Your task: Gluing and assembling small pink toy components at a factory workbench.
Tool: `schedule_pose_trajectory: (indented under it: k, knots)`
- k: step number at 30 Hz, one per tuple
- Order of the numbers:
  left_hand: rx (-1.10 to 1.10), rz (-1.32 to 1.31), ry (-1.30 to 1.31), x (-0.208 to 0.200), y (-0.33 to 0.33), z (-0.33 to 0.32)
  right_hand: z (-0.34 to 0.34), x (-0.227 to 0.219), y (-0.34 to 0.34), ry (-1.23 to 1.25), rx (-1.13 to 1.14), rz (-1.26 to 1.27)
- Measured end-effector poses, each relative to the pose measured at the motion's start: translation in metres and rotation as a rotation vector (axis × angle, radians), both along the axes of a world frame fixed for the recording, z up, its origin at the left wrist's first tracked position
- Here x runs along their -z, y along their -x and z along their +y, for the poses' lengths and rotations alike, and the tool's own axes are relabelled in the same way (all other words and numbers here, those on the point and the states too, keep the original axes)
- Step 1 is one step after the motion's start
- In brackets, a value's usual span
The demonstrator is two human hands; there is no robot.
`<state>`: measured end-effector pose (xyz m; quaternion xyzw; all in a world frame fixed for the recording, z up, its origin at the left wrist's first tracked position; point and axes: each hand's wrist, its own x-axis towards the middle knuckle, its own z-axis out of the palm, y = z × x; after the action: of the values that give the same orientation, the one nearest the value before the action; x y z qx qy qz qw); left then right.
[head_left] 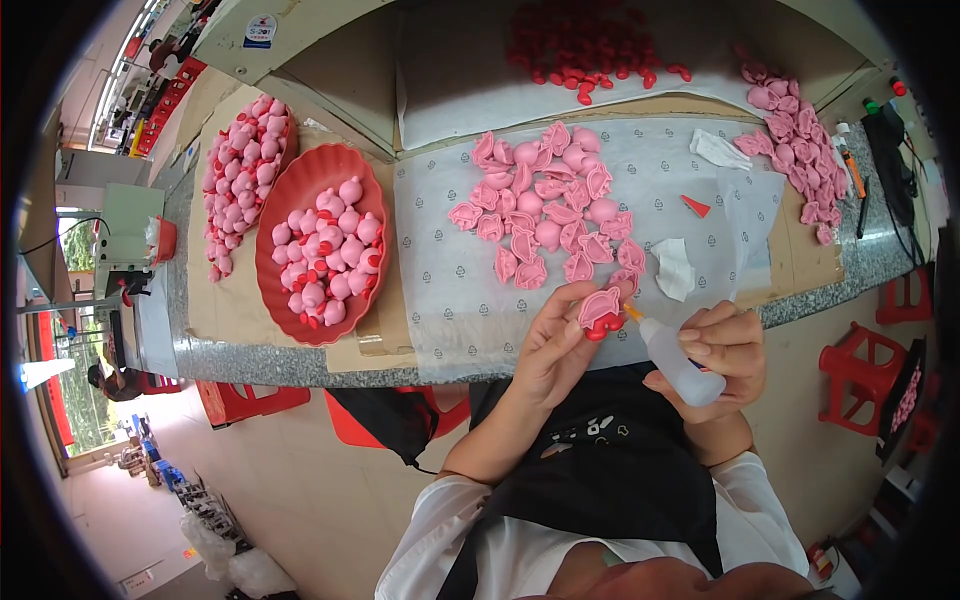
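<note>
Over the near edge of the table, my left hand pinches a hollow pink half-shell with a shiny red rounded piece at its lower side. My right hand is closed around a translucent white squeeze bottle, tilted so its narrow orange-yellow tip meets or nearly meets the shell's edge. Whether any liquid comes out is too small to tell. Just beyond my hands, many loose pink half-shells lie on a white printed sheet, some hollow side up.
To the left stands a red scalloped tray of pink rounded figures with red parts; more figures are heaped behind it. Red pieces lie under the shelf. A red cone cap, crumpled tissues and another pink shell pile are on the right.
</note>
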<state>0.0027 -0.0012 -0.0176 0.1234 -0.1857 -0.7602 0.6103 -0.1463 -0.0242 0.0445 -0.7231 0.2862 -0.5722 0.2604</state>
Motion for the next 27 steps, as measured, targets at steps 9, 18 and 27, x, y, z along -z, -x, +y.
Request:
schedule_pose_trajectory:
  k: [9,18,27]
  knots:
    - [0.002,-0.001,-0.011,0.0007,-0.0004,-0.002,0.0003,0.0006,-0.0028,0.031,-0.03,-0.061]
    - [0.02,0.004,-0.069,0.0005,-0.0006,-0.0022,0.0001,0.001,-0.0021,0.005,-0.041,-0.078]
    - [0.028,0.048,-0.035,0.0018,-0.0004,-0.0027,0.0008,0.0001,0.0003,-0.038,-0.035,-0.064]
